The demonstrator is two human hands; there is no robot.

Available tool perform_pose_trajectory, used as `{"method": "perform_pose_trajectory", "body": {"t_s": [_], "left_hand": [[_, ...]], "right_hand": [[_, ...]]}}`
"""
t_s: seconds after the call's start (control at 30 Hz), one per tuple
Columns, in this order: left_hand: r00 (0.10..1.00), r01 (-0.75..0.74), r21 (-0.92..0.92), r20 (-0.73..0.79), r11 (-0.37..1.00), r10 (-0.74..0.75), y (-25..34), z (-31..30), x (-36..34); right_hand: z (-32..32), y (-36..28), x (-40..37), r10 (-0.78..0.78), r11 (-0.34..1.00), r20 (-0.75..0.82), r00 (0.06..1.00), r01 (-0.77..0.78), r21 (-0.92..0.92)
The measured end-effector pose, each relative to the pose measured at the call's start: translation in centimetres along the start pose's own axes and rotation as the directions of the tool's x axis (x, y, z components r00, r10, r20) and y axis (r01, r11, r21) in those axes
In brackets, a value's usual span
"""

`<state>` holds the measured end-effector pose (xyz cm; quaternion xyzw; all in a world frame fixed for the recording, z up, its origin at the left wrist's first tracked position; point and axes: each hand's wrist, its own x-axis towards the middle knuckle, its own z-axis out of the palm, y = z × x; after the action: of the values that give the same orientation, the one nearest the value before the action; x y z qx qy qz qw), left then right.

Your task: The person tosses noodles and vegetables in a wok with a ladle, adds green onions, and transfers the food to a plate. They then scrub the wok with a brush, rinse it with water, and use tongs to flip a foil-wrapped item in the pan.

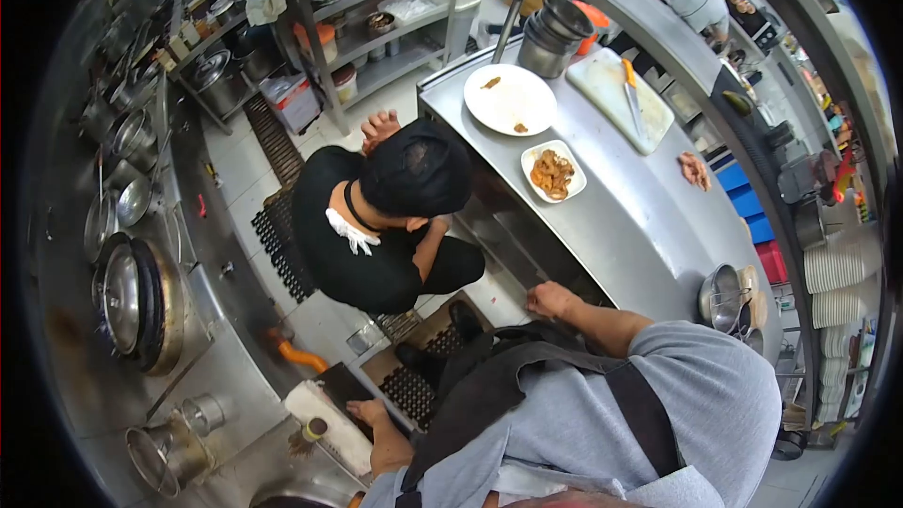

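My right hand (555,300) is closed at the front edge of the steel counter, beside the dark opening (527,230) beneath it. Whatever its fingers grip, if anything, is hidden. Low on the left, my left hand (367,412) rests with fingers stretched out on the edge of the stove-side worktop, next to a white folded cloth (324,414) and a small bottle with a yellowish cap (314,429). A co-worker in black (362,216) crouches in front of me, facing the counter opening, one hand (380,127) raised.
On the counter (630,226) are a white plate with scraps (489,108), a square dish of brown food (553,174), a cutting board (602,85) with an orange-handled knife (632,99), raw meat (694,171) and steel bowls (720,296). A lidded wok (122,296) stands left.
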<state>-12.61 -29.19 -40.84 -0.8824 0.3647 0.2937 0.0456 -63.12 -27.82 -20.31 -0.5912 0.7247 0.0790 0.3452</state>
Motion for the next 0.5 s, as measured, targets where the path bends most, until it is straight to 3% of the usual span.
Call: {"method": "perform_pose_trajectory", "body": {"t_s": [0.07, 0.1, 0.23, 0.3, 0.4, 0.43, 0.5], "left_hand": [[0.993, 0.017, -0.030, 0.117, 0.999, -0.014, -0.6, 1.7, 1.2], [0.966, 0.021, -0.035, 0.257, 0.999, -0.012, -0.5, 1.4, 1.4], [0.985, -0.109, 0.146, 0.152, 0.983, 0.086, -0.9, 3.6, 2.0], [0.993, 0.115, -0.095, 0.043, 0.989, -0.111, 1.0, 0.3, 0.2], [1.000, 0.005, -0.164, -0.013, 0.986, -0.007, -0.1, -0.4, 1.6], [1.000, 0.006, -0.172, -0.014, 0.985, -0.009, -0.7, 0.0, 1.8], [0.977, 0.161, -0.188, 0.172, 0.969, -0.129, -1.0, 0.4, 2.1]], "right_hand": [[0.6, -0.5, -0.5, -0.006, 0.999, -0.016, 1.000, 0.006, 0.051], [0.6, -0.9, -0.9, 0.018, 0.998, -0.012, 1.000, -0.018, 0.061], [0.6, -1.4, -2.2, 0.076, 0.997, -0.018, 0.997, -0.076, 0.018], [0.1, -1.3, -2.9, 0.089, 0.996, -0.014, 0.996, -0.089, -0.015], [-0.1, -1.2, -3.5, 0.081, 0.996, -0.046, 0.996, -0.082, -0.020], [-0.1, -1.2, -3.3, 0.076, 0.997, -0.050, 0.996, -0.077, -0.026], [0.0, -1.5, -2.6, 0.120, 0.990, -0.009, 0.993, -0.120, -0.080]]}}
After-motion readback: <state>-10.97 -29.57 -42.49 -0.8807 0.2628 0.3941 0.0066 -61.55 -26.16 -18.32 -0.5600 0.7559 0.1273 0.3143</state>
